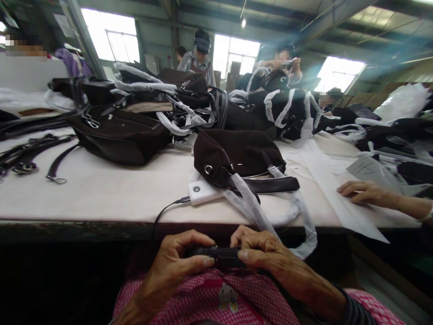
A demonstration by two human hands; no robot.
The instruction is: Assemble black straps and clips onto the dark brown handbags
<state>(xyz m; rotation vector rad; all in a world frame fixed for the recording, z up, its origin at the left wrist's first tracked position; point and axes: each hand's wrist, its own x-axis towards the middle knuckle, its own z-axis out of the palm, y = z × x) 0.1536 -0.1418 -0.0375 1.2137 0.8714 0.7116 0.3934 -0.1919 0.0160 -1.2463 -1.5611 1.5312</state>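
In front of my lap, both hands grip one short, dark, tube-shaped object (pixel 225 254) that looks like a flashlight, with a ridged collar near its middle. My left hand (pixel 181 257) pinches its left end between thumb and fingers. Around the right part, my right hand (pixel 262 253) has its thumb and curled fingers closed. Both ends are hidden by the hands. Just beyond, a dark brown handbag (pixel 237 153) lies on the table, its handles (pixel 252 198) wrapped in whitish film. Beside the bag lies a white power bank (pixel 203 192) with a black cable (pixel 169 207) plugged in.
Dark bags (pixel 122 135) and wrapped handles are heaped along the far side of the white table (pixel 101 194). Loose black straps (pixel 30 153) with metal clasps lie at left. A co-worker's hand (pixel 368 194) rests on white sheeting (pixel 334 194) at right. Several people are beyond.
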